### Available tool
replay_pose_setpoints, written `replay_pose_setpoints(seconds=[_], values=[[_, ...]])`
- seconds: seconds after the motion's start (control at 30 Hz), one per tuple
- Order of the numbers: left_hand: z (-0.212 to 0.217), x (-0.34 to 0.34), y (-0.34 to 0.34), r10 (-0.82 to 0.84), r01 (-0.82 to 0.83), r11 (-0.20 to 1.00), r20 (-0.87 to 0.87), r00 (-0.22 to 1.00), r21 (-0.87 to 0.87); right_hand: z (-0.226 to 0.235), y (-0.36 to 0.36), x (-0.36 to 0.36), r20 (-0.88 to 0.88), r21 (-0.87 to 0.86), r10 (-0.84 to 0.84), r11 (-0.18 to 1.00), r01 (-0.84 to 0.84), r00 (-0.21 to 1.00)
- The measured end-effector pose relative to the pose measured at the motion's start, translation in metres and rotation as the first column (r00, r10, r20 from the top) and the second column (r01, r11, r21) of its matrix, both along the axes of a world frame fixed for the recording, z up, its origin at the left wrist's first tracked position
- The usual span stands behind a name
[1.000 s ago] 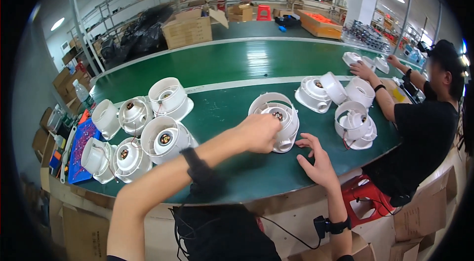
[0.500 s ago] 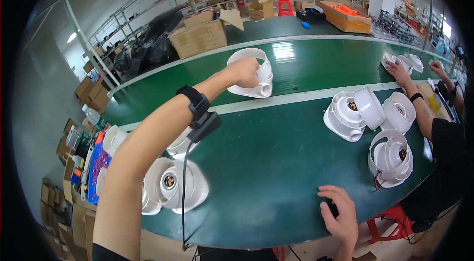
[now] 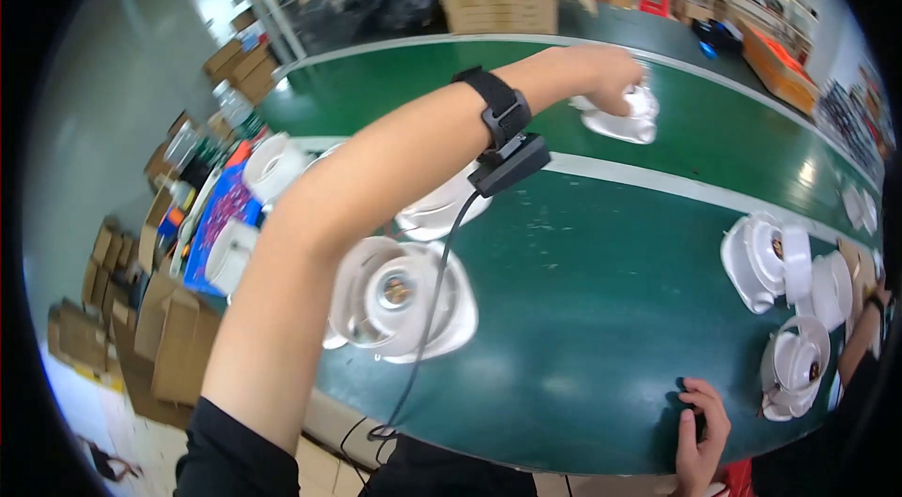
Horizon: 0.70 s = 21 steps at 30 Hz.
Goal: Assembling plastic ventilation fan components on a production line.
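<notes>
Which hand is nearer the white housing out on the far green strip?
Left. The left hand is on the white housing, fingers over its top; the right hand rests at the table's near edge, far away.

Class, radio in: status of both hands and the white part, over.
Left hand gripping white round plastic housing on far green belt. Right hand resting at table's near edge. Nothing blocking.

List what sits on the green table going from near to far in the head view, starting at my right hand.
Right hand on the near edge of the green table → white round housing → white stripe across the table → white part under the left hand → cardboard boxes beyond.
</notes>
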<state>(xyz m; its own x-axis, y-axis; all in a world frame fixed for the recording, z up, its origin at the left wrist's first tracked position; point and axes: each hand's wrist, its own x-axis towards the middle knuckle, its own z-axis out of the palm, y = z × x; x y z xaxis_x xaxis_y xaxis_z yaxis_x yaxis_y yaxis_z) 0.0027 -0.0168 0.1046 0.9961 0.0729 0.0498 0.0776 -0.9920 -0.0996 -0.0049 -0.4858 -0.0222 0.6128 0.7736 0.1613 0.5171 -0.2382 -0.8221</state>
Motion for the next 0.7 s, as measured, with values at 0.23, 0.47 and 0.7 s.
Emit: replay_pose_setpoints(seconds=[0.23, 0.47, 0.7], values=[[0.070, -0.212, -0.120, -0.206, 0.267, 0.926, 0.233, 0.950, -0.268, 0.011, 0.000, 0.001, 0.124, -0.078, 0.198, 0.979, -0.189, 0.972], [0.056, -0.261, -0.106, -0.017, 0.218, 0.876, 0.425, 0.905, -0.431, 0.072, 0.111, -0.102, 0.352, -0.228, 0.686, 0.723, -0.653, 0.637], [0.021, -0.387, -0.193, 0.049, 0.017, 0.916, 0.153, 0.987, -0.401, 0.040, 0.200, -0.113, 0.616, -0.337, 0.730, 0.584, -0.738, 0.297]])
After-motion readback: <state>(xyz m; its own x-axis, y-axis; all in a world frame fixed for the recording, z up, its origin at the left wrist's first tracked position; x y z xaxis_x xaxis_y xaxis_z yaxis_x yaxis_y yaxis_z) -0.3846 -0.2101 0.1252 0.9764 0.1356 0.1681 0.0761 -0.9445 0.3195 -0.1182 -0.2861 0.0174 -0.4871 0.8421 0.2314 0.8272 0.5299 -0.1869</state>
